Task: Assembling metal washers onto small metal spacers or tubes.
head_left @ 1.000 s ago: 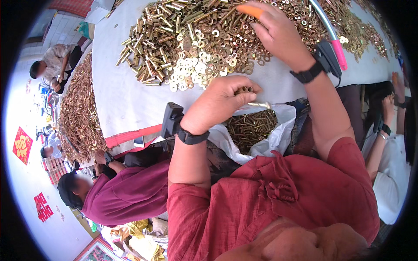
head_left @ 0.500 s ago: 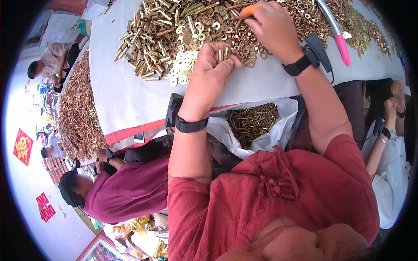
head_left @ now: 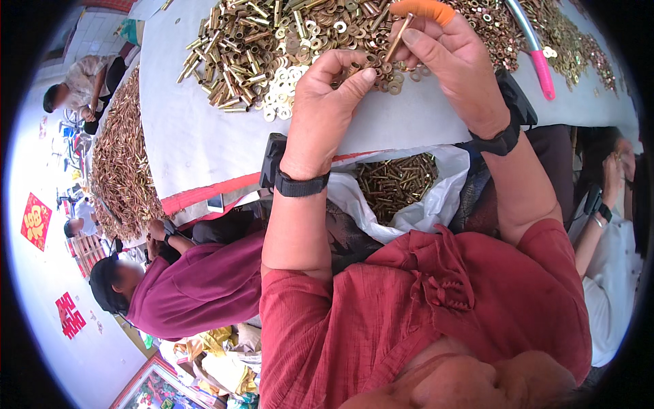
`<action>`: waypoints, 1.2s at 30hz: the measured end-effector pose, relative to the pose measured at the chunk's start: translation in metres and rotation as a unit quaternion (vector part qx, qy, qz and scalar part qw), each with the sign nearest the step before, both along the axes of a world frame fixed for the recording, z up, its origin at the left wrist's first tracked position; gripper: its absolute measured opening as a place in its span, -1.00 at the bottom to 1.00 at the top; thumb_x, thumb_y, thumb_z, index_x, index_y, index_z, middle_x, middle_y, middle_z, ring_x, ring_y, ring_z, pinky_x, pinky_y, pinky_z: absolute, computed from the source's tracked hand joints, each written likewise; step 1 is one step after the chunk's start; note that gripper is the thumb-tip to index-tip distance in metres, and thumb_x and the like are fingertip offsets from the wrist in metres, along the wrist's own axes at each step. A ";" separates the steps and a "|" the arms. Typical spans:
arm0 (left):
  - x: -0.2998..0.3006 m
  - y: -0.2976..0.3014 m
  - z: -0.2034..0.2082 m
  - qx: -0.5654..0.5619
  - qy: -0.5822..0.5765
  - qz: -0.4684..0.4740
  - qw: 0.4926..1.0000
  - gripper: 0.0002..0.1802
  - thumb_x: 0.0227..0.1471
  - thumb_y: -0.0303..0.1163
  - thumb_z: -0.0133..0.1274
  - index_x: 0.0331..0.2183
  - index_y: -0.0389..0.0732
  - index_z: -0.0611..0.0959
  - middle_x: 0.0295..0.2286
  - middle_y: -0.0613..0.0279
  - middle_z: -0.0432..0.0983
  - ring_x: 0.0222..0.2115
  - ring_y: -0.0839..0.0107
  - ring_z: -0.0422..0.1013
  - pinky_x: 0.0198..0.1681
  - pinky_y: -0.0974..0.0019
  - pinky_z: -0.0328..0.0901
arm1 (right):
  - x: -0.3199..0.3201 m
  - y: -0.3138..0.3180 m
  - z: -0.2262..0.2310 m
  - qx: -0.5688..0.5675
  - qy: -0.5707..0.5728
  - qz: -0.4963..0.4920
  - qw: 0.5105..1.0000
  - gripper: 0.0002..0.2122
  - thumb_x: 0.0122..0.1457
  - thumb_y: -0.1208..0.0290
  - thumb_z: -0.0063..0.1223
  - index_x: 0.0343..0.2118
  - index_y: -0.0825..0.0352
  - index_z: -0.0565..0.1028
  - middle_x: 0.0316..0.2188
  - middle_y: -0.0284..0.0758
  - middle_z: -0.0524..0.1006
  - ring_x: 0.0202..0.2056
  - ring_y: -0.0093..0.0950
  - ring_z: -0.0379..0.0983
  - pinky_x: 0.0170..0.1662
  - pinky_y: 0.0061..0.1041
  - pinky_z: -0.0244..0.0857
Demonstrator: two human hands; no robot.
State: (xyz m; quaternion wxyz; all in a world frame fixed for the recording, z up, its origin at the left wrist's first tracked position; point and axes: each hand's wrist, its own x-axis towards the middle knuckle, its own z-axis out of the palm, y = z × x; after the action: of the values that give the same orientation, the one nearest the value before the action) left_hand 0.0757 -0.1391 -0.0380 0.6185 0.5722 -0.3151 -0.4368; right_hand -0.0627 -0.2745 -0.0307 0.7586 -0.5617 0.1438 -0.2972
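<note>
Near the table's front edge, my left hand (head_left: 327, 102) is closed, thumb and index finger pinching short brass-coloured sleeves (head_left: 354, 67) whose round ends show. To its right, my right hand (head_left: 463, 71) grips a slim copper-coloured bolt (head_left: 400, 37) between thumb and fingers, tilted, its small head upward. An orange ribbed finger cover (head_left: 424, 10) sits on one finger of that hand. The bolt is close to the sleeves but apart from them. Behind and beneath both hands lie loose washers (head_left: 278, 95), and a heap of brass sleeves (head_left: 228, 58) spreads to the left.
A white bag (head_left: 449, 184) holding many bolt-like pieces (head_left: 398, 184) hangs open at the table edge below my forearms. A tool with a pink handle (head_left: 542, 75) lies right, beside nuts (head_left: 487, 37). Another heap (head_left: 122, 163) stands left, by a person in purple (head_left: 197, 286).
My right hand has drawn back from the pile toward the lower right, and a bolt now shows in its fingers. My left hand has shifted slightly up, still pinching the sleeves.
</note>
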 end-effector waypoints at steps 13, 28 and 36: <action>-0.001 -0.004 0.002 -0.048 -0.064 0.049 0.996 -0.79 0.09 -0.50 0.14 -0.19 -0.28 0.60 -0.42 0.37 0.53 -0.39 0.63 0.40 -0.31 0.52 0.33 | 0.001 0.014 -0.008 -0.322 0.086 -0.123 0.935 -0.82 0.18 0.36 0.12 -0.22 0.35 0.54 -0.60 -0.35 0.49 -0.57 -0.60 0.40 -0.46 -0.56 0.27; 0.002 -0.001 -0.007 -0.108 0.266 0.001 0.958 -0.79 0.25 -0.30 -0.04 -0.25 -0.25 0.55 -0.40 0.18 0.51 -0.65 0.66 0.11 -0.69 0.60 -0.06 | -0.013 0.008 0.013 -0.373 0.226 -0.067 0.898 -0.87 0.24 0.42 0.03 -0.22 0.33 0.51 -0.49 -0.38 0.53 -0.43 -0.62 0.46 -0.34 -0.61 0.33; -0.005 0.001 -0.006 -0.090 0.128 0.037 0.987 -0.77 0.23 -0.33 0.00 -0.14 -0.25 0.56 -0.46 0.19 0.54 -0.70 0.66 0.07 -0.66 0.58 -0.06 | -0.025 0.024 -0.033 -0.626 0.272 -0.079 0.727 -0.79 0.09 0.28 0.13 -0.27 0.28 0.51 -0.42 -0.28 0.49 -0.38 -0.24 0.49 -0.35 -0.31 0.36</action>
State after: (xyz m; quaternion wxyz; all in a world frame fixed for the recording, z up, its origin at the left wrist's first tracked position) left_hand 0.0709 -0.1383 -0.0436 0.7180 0.4651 -0.2501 -0.4534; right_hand -0.0875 -0.2506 -0.0634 0.1371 -0.9524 0.1694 -0.2132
